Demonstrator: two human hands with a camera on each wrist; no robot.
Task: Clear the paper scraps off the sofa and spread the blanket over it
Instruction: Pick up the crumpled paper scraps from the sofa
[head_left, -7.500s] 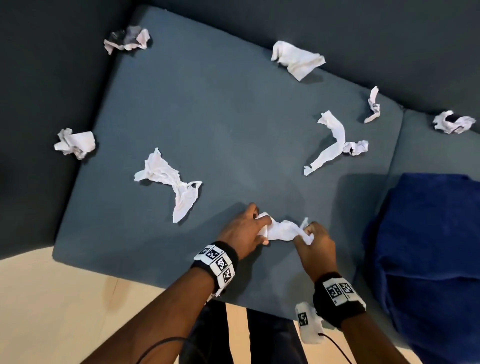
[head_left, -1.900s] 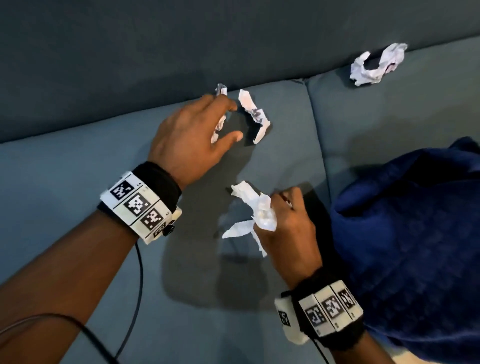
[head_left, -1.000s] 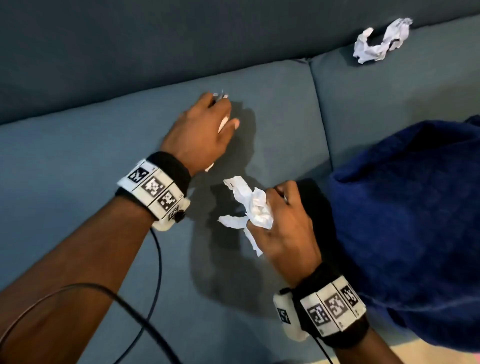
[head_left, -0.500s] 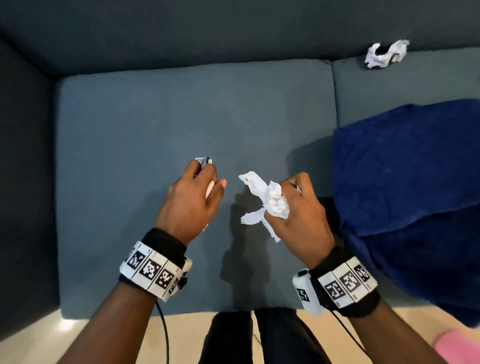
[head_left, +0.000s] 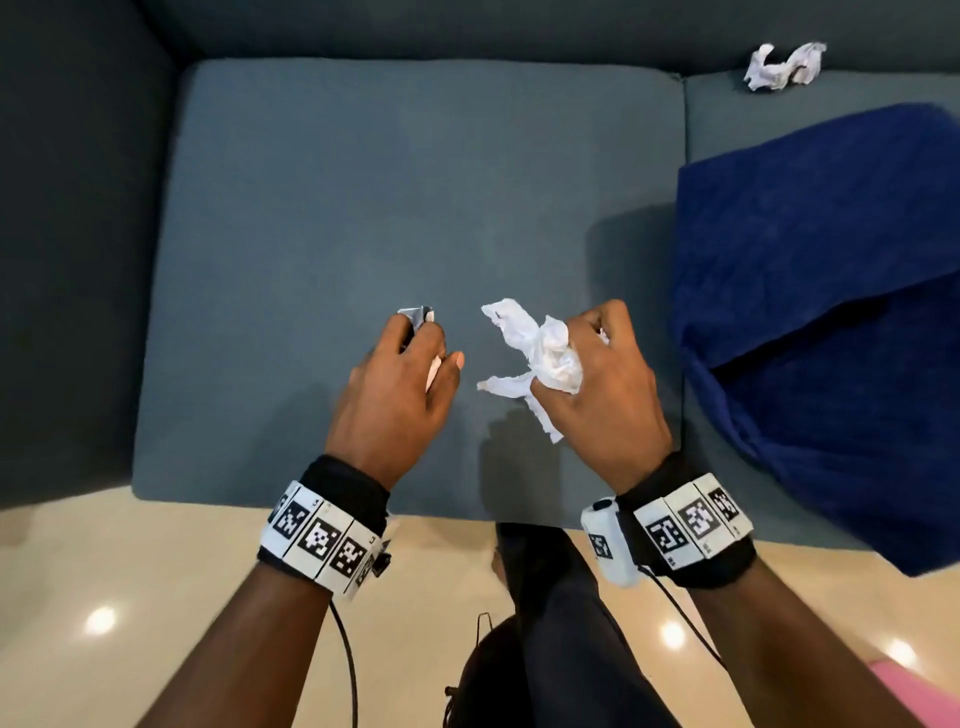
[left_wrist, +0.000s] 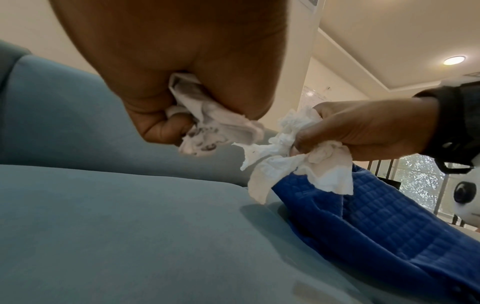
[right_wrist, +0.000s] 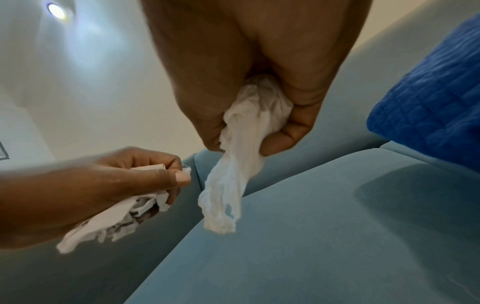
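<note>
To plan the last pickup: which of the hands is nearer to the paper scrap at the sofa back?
Right. The right hand is below and left of the scrap; the left hand is farther left.

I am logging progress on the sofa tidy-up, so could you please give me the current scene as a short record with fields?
left hand: left hand grips printed paper scraps
right hand: right hand grips white paper scraps
hand position: both held above the left seat cushion
left on sofa: one crumpled scrap at the back of the right cushion
blanket: blue blanket bunched on the right cushion, not yet spread
</note>
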